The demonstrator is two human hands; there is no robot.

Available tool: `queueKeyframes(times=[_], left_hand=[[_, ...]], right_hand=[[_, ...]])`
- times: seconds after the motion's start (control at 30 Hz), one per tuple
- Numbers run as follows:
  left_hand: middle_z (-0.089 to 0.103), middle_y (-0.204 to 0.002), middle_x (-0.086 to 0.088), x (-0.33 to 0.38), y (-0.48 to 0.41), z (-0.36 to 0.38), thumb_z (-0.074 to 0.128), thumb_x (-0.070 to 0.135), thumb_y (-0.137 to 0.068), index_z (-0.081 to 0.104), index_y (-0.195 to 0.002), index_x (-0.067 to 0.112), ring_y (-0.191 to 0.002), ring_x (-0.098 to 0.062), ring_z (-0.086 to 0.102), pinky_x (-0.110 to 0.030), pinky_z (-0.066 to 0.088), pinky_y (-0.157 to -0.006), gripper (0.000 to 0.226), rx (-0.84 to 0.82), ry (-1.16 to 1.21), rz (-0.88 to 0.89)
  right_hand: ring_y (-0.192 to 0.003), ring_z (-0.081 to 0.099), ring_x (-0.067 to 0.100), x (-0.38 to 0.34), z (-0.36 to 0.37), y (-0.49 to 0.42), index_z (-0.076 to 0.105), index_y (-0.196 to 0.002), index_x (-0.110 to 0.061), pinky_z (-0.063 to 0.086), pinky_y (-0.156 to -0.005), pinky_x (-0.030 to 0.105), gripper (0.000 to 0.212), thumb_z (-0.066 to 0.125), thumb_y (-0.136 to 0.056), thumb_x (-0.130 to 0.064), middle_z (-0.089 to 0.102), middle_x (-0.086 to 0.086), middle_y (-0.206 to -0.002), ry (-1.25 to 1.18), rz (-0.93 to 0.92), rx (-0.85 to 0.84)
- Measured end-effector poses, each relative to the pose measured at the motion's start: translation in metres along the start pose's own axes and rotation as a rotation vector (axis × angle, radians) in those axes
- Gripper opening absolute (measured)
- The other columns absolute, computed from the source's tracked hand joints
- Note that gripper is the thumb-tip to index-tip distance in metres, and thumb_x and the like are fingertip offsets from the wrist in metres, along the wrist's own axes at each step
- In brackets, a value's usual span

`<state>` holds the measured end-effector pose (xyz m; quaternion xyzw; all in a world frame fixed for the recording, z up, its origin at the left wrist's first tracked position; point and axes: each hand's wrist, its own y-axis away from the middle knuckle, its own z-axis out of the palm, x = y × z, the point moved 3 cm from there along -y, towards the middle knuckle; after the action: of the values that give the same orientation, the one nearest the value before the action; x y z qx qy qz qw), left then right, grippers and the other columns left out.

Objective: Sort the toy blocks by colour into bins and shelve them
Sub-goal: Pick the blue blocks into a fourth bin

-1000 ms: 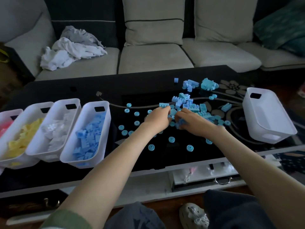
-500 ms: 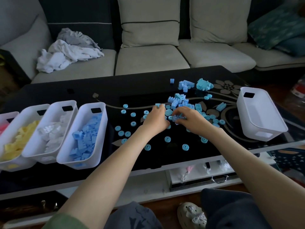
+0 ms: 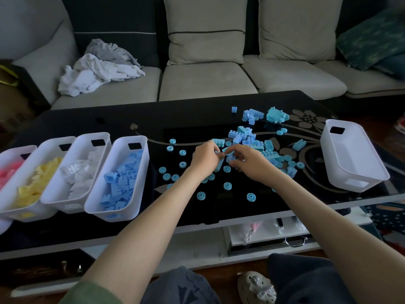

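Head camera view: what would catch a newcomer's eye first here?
The scattered blue blocks on the black table, where the left hand and right hand pinch pieces. Next, four white bins at the left, holding pink, yellow, white and blue blocks, and an empty bin at the right.

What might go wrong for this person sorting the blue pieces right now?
1. The round discs lie loose beside the forearms, near the front edge of the table; a sweep might knock them off.
2. The blue blocks between the left hand and right hand come in two shades, so some may be mis-sorted into the blue bin.
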<state>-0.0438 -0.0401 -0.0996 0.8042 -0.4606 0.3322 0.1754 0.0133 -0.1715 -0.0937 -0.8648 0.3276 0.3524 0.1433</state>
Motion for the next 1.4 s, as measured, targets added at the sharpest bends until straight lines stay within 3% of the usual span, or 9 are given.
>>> queueKeyframes(times=[0.17, 0.27, 0.33, 0.43, 0.7, 0.87, 1.03, 1.17, 1.4], left_hand=[[0.065, -0.095, -0.013, -0.005, -0.002, 0.002, 0.059, 0.021, -0.094, 0.059, -0.087, 0.003, -0.081, -0.021, 0.067, -0.032, 0.059, -0.071, 0.019, -0.002, 0.470, -0.258], [0.068, -0.099, -0.018, -0.008, -0.004, 0.003, 0.057, 0.017, -0.095, 0.062, -0.091, 0.000, -0.079, -0.024, 0.071, -0.027, 0.058, -0.058, 0.018, -0.008, 0.609, -0.386], [0.067, -0.100, -0.015, -0.010, -0.008, 0.003, 0.058, 0.018, -0.095, 0.062, -0.101, -0.001, -0.079, -0.022, 0.070, -0.022, 0.053, -0.045, 0.020, 0.012, 0.565, -0.393], [0.061, -0.086, -0.007, -0.011, -0.010, -0.003, 0.060, 0.020, -0.093, 0.057, -0.087, 0.001, -0.073, -0.016, 0.063, -0.033, 0.059, -0.060, 0.020, 0.063, 0.399, -0.305], [0.053, -0.082, 0.008, -0.017, 0.034, -0.101, 0.064, 0.026, -0.089, 0.052, -0.095, 0.018, -0.070, -0.003, 0.050, -0.018, 0.038, -0.056, 0.015, 0.233, 0.128, -0.053], [0.064, -0.085, -0.003, -0.080, 0.078, -0.174, 0.073, 0.028, -0.079, 0.061, -0.088, 0.018, -0.092, -0.027, 0.065, -0.043, 0.053, -0.085, 0.018, 0.167, 0.021, -0.207], [0.060, -0.110, -0.003, -0.108, 0.111, -0.190, 0.074, 0.025, -0.079, 0.057, -0.116, 0.010, -0.099, -0.019, 0.057, -0.024, 0.038, -0.076, 0.043, 0.147, -0.195, -0.285], [0.056, -0.119, -0.003, -0.117, 0.108, -0.188, 0.074, 0.023, -0.076, 0.042, -0.129, 0.013, -0.103, -0.020, 0.058, -0.028, 0.045, -0.078, 0.062, 0.146, -0.164, -0.270], [0.040, -0.139, -0.005, -0.060, 0.077, -0.159, 0.056, 0.026, -0.094, 0.042, -0.137, 0.018, -0.118, -0.013, 0.049, -0.022, 0.038, -0.093, 0.047, 0.412, 0.078, 0.019]], right_hand=[[-0.081, 0.059, 0.016, -0.006, 0.001, 0.002, 0.051, -0.112, -0.030, 0.052, -0.072, 0.026, 0.025, 0.055, -0.093, -0.015, 0.052, -0.004, -0.097, -0.140, 0.007, -0.008], [-0.082, 0.058, 0.012, -0.010, 0.003, 0.003, 0.056, -0.115, -0.026, 0.049, -0.068, 0.017, 0.026, 0.053, -0.094, -0.012, 0.052, -0.006, -0.093, -0.210, -0.009, -0.020], [-0.085, 0.059, 0.018, -0.012, 0.004, 0.001, 0.059, -0.114, -0.027, 0.053, -0.074, 0.026, 0.025, 0.054, -0.093, -0.013, 0.053, -0.004, -0.094, -0.157, -0.015, -0.010], [-0.089, 0.059, 0.021, -0.011, 0.003, -0.004, 0.058, -0.115, -0.025, 0.053, -0.083, 0.037, 0.025, 0.055, -0.092, -0.016, 0.054, 0.001, -0.103, -0.076, 0.041, 0.050], [-0.081, 0.061, 0.014, -0.086, 0.025, -0.013, 0.060, -0.113, -0.017, 0.053, -0.066, 0.022, 0.023, 0.058, -0.091, -0.012, 0.060, 0.001, -0.098, -0.294, -0.075, 0.079], [-0.071, 0.058, 0.012, -0.159, 0.075, -0.019, 0.063, -0.109, -0.009, 0.051, -0.061, 0.017, 0.022, 0.061, -0.087, -0.006, 0.060, 0.005, -0.086, -0.446, -0.229, -0.072], [-0.076, 0.059, 0.013, -0.183, 0.121, -0.032, 0.062, -0.118, -0.017, 0.048, -0.075, 0.024, 0.034, 0.061, -0.084, -0.010, 0.059, 0.002, -0.104, -0.303, -0.181, -0.144], [-0.118, 0.051, 0.014, -0.181, 0.131, -0.030, 0.045, -0.138, -0.019, 0.041, -0.085, 0.021, 0.053, 0.062, -0.088, -0.017, 0.049, 0.000, -0.135, -0.182, -0.203, -0.155], [-0.110, 0.056, 0.015, -0.140, 0.072, -0.019, 0.056, -0.126, -0.015, 0.039, -0.085, 0.013, 0.034, 0.053, -0.092, -0.010, 0.056, 0.005, -0.122, -0.123, -0.221, 0.018]])
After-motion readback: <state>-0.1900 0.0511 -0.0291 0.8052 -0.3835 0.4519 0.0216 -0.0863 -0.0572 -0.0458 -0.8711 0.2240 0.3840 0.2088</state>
